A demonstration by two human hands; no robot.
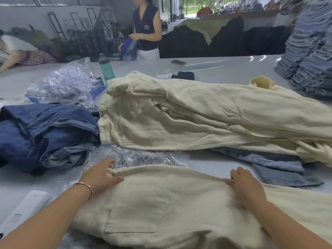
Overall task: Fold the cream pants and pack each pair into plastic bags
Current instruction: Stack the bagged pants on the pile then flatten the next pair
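Left hand (100, 174) and right hand (246, 187) grip the far edge of the cream pants (161, 203); fingertips tucked under, hidden. Plastic bag (143, 157) print unreadable; pants cut off at the bottom.

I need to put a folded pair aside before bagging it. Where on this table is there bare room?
The widest bare table lies at the far side, around the phone, between the green bottle and the denim stacks. A smaller strip lies at the near left, below the blue jeans heap. The middle is crowded by the cream pants pile.
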